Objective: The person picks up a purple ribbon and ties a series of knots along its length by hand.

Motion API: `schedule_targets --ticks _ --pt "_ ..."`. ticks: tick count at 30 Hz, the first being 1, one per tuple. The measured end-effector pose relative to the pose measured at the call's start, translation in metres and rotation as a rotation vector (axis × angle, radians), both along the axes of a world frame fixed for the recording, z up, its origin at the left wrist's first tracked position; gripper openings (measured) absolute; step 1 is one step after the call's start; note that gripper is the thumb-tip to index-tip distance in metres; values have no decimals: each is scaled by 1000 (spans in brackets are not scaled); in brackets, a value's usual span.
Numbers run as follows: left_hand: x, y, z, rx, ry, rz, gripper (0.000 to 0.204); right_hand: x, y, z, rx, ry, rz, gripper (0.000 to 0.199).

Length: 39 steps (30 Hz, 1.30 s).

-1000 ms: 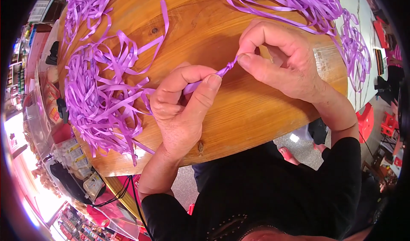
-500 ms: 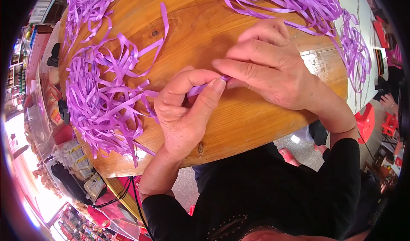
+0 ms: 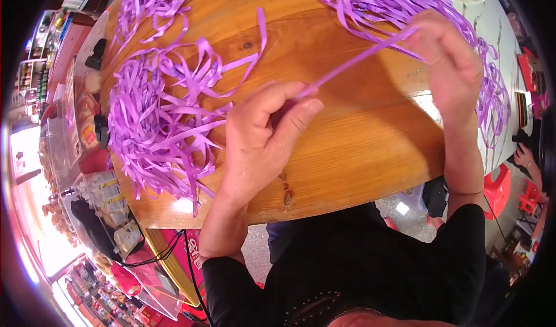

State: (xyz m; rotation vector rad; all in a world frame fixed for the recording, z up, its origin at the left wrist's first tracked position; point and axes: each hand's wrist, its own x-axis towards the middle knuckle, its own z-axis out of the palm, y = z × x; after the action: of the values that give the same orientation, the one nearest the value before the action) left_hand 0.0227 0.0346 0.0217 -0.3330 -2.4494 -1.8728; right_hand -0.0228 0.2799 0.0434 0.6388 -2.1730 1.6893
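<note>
Pinching a taut purple ribbon [image 3: 362, 56], left hand [image 3: 258, 136] and right hand [image 3: 454, 66] stand wider apart than before; right fingertips [image 3: 425, 34] blurred.

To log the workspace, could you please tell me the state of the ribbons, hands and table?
Stretched ribbon: pulled straight between the hands.
Left hand: thumb and index finger holding the ribbon.
Right hand: fingers bent at the ribbon, blurred.
Near-left ribbon heap: loose, tangled.
Far-left ribbon heap: loose, partly out of frame.
Far-right ribbon heap: loose, looped.
Wooden table: partly covered with ribbon.
</note>
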Motion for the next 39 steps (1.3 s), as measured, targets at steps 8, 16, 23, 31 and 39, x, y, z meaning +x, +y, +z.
schedule_targets --ticks 8,16,23,31,39 --pt "-4 -28 19 -27 -24 65 13 -50 67 -24 -687 -155 -43 19" --pt "10 -49 16 53 -181 178 17 -48 63 -20 -636 -107 -161 21" --pt "14 -44 9 202 -172 192 14 -29 23 3 512 314 -524 29" --pt "16 -31 18 -200 91 -217 11 28 -63 -16 586 564 240 46" --pt "22 -19 15 -142 3 -370 11 37 -58 -20 407 622 307 34"
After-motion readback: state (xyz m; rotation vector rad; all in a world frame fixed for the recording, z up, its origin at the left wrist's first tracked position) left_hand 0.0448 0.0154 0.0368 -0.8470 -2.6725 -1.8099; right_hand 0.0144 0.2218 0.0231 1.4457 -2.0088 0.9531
